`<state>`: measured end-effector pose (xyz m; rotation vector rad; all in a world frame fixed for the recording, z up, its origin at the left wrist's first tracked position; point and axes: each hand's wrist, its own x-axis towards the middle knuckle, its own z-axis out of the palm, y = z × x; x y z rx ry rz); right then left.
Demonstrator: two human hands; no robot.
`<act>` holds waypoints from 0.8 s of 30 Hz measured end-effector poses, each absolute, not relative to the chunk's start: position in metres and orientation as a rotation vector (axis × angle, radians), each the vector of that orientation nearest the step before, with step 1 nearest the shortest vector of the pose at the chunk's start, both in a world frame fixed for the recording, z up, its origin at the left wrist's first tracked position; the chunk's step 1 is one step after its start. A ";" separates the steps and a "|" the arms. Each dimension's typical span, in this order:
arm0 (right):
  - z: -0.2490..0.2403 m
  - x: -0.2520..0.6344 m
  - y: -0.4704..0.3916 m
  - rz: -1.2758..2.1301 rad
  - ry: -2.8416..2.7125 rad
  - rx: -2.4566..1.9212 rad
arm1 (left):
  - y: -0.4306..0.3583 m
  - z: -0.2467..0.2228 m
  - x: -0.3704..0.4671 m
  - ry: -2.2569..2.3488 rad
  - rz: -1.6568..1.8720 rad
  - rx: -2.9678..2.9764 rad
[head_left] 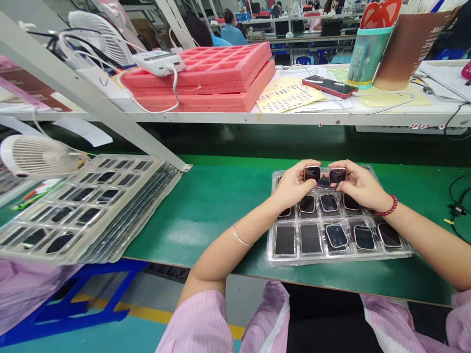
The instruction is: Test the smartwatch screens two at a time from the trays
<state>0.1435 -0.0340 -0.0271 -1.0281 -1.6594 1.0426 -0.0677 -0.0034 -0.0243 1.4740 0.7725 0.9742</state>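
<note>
My left hand (295, 185) is closed on a dark square watch face (312, 173) with a light metal rim, thumb below and fingers above. Beside it, my right hand (362, 186) grips a similar watch face (337, 175). Both are held slightly apart above the back row of a clear plastic tray (270, 252). More watch faces lie in the tray's compartments, such as one at the front (336, 235). Two front-left compartments (285, 240) show only a dark, flat bottom. Part of the back row is hidden by my hands.
A stack of similar trays (121, 215) lies at the left beside a white fan (40, 156). The white shelf (294, 118) above holds pink foam (221, 73), papers, a phone (329, 86) and a pen cup (369, 58). Black cables (458, 210) lie right.
</note>
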 end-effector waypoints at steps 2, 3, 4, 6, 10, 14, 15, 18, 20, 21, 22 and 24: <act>-0.027 0.144 -0.034 1.035 -1.665 -1.035 | -0.003 -0.024 -0.068 0.778 0.982 1.485; -0.027 0.145 -0.034 1.031 -1.669 -1.042 | -0.004 -0.023 -0.068 0.771 0.985 1.485; -0.027 0.145 -0.034 1.029 -1.673 -1.050 | -0.004 -0.023 -0.068 0.759 0.989 1.483; -0.027 0.146 -0.034 1.033 -1.681 -1.063 | -0.004 -0.022 -0.068 0.742 0.996 1.484; -0.029 0.146 -0.034 1.065 -1.683 -1.046 | -0.004 -0.022 -0.068 0.752 0.970 1.505; -0.028 0.145 -0.034 1.091 -1.694 -0.999 | -0.003 -0.023 -0.068 0.750 0.943 1.484; -0.028 0.145 -0.035 1.095 -1.696 -0.997 | -0.003 -0.023 -0.068 0.747 0.939 1.474; -0.027 0.145 -0.035 1.131 -1.685 -0.999 | -0.004 -0.023 -0.068 0.730 0.930 1.420; -0.027 0.145 -0.034 1.174 -1.661 -0.991 | -0.004 -0.022 -0.069 0.708 0.923 1.378; -0.028 0.146 -0.033 1.194 -1.645 -0.989 | -0.004 -0.022 -0.069 0.696 0.921 1.358; -0.028 0.146 -0.033 1.209 -1.626 -0.990 | -0.004 -0.022 -0.069 0.684 0.919 1.336; -0.029 0.147 -0.032 1.232 -1.579 -1.000 | -0.003 -0.022 -0.070 0.662 0.912 1.289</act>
